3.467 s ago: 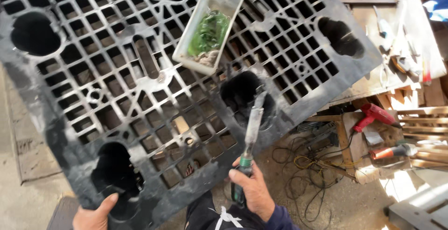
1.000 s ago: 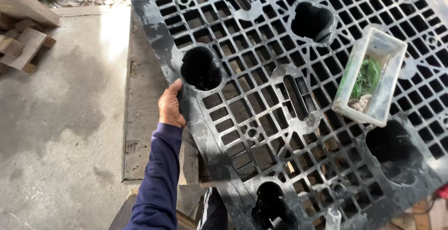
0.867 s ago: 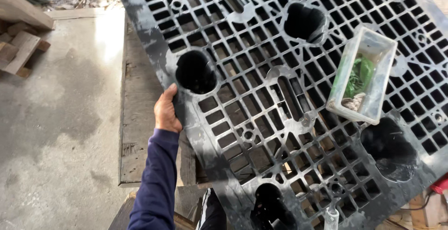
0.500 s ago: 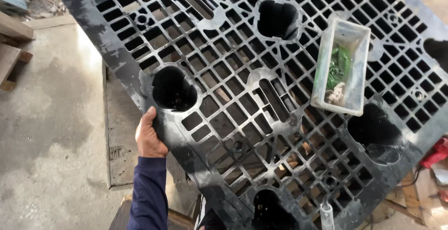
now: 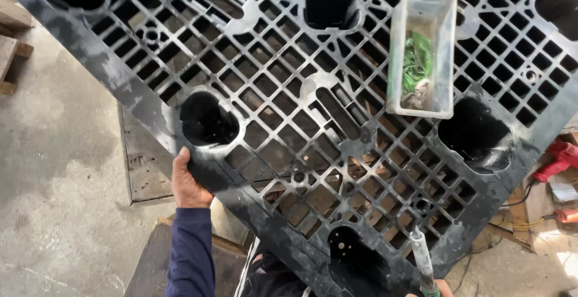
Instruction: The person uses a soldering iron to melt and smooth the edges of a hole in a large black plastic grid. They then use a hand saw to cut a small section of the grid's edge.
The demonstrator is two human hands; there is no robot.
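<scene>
Gripping the near edge of a big black plastic pallet (image 5: 313,122), the left hand (image 5: 188,182) curls its fingers under the rim just below a rounded hole, with a dark blue sleeve (image 5: 191,252) running down from the wrist. Only a sliver of the right hand (image 5: 439,289) shows at the bottom edge of the view (too little to tell how far it is closed), and it sits right at the lower end of a pale, slim tool (image 5: 421,259) that points up onto the pallet's grid. On the pallet's far right part lies a clear plastic tub (image 5: 422,51) with green and grey bits inside. The pallet covers most of the view, tilted across a wooden bench (image 5: 144,170) and bare concrete floor (image 5: 54,152). A red power tool (image 5: 557,158) lies past the pallet's right corner.
</scene>
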